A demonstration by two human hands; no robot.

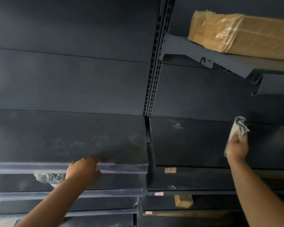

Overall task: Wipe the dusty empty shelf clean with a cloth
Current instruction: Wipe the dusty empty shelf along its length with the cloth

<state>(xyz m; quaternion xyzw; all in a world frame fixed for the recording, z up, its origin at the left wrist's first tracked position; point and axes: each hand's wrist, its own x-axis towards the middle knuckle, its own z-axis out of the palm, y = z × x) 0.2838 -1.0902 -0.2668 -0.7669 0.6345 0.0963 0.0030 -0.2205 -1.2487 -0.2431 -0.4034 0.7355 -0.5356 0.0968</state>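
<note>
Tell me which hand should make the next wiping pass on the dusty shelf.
Right. The right hand already holds the cloth over the right shelf, with dust smudges nearby. The left hand is bare, resting at the left shelf's front edge.

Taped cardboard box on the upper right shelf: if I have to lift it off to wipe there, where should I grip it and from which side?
Probably by the near left corner of the taped cardboard box, from below and in front. That end overhangs the upper shelf bracket, so its underside is exposed. The left hand is free; the right hand holds the cloth.
</note>
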